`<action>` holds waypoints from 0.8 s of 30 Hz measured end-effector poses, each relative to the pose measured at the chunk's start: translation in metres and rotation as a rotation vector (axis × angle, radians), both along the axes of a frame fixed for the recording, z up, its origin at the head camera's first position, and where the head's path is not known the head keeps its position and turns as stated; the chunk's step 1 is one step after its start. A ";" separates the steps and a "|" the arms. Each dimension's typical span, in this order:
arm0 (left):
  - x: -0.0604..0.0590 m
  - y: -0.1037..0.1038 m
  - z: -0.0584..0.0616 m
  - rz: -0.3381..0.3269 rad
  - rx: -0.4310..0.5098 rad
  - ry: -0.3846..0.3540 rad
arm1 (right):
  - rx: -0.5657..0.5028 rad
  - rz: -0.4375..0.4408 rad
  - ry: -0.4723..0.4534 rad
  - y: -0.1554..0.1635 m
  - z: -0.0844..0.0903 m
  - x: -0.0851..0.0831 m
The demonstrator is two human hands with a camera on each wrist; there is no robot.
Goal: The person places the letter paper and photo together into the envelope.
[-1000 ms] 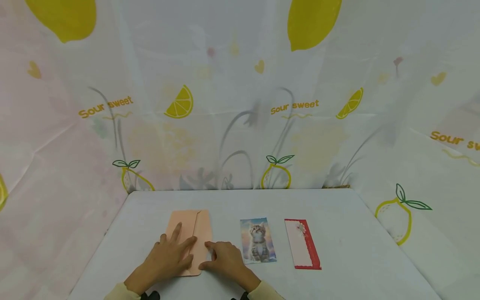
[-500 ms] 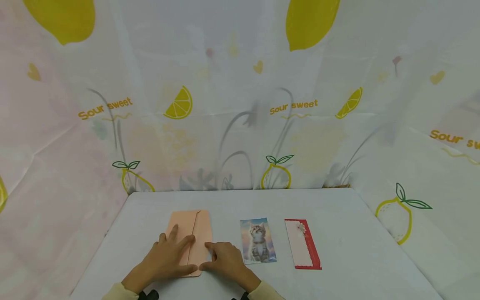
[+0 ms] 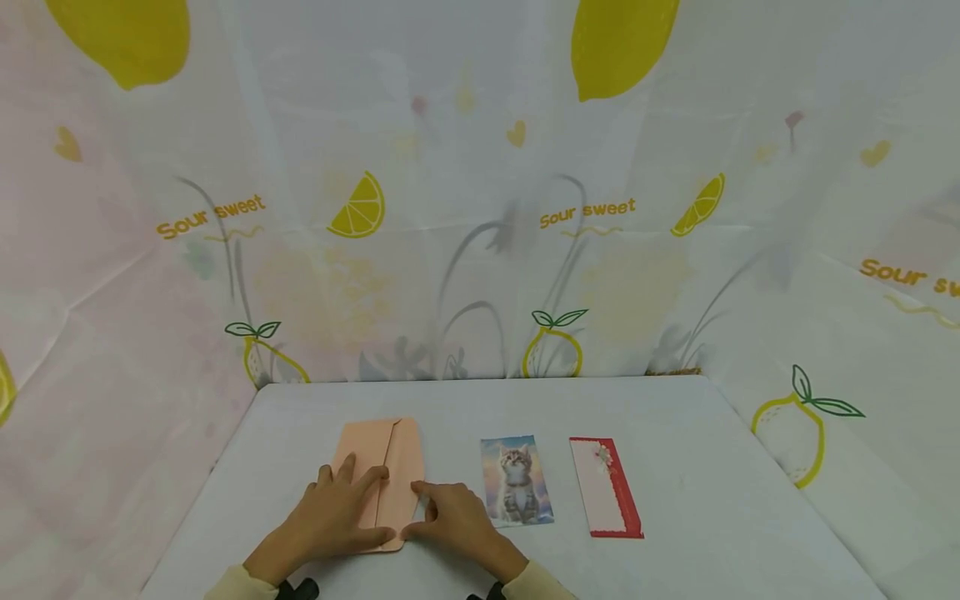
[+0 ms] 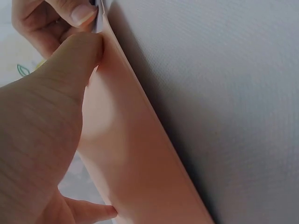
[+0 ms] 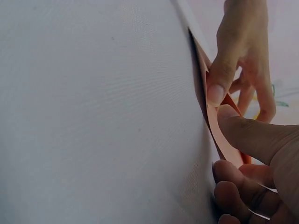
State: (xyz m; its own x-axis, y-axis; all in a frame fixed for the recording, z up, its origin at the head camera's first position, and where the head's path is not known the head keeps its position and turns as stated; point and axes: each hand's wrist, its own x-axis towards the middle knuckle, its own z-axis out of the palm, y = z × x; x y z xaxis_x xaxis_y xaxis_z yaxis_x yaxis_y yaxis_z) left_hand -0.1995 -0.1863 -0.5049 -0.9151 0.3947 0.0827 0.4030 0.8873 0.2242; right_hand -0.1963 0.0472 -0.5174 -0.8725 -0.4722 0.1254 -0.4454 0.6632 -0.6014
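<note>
A peach-coloured paper envelope (image 3: 402,467) lies on the white table, its long seam facing up. My left hand (image 3: 333,510) rests on it with fingers spread, the thumb near the envelope's near end. At the lower right side my right hand (image 3: 456,518) grips the envelope between thumb and curled fingers. Seen from the right wrist, the envelope's near edge (image 5: 219,130) bows up and gapes slightly; the left thumb (image 5: 217,93) and right thumb (image 5: 229,112) meet there. What lies inside the envelope cannot be seen.
Right of the hands lies a kitten picture card (image 3: 516,483). Further right is a pale card with a red border (image 3: 604,487) and a small flower decoration. A lemon-printed cloth (image 3: 450,275) hangs behind and beside the table (image 3: 690,467).
My left thumb has moved down to the envelope's near end and the left fingers have drawn back slightly. My right hand has stayed almost in place.
</note>
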 end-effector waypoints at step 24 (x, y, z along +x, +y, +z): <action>-0.001 0.000 -0.002 0.013 -0.002 -0.001 | -0.132 -0.028 -0.003 0.072 0.001 -0.014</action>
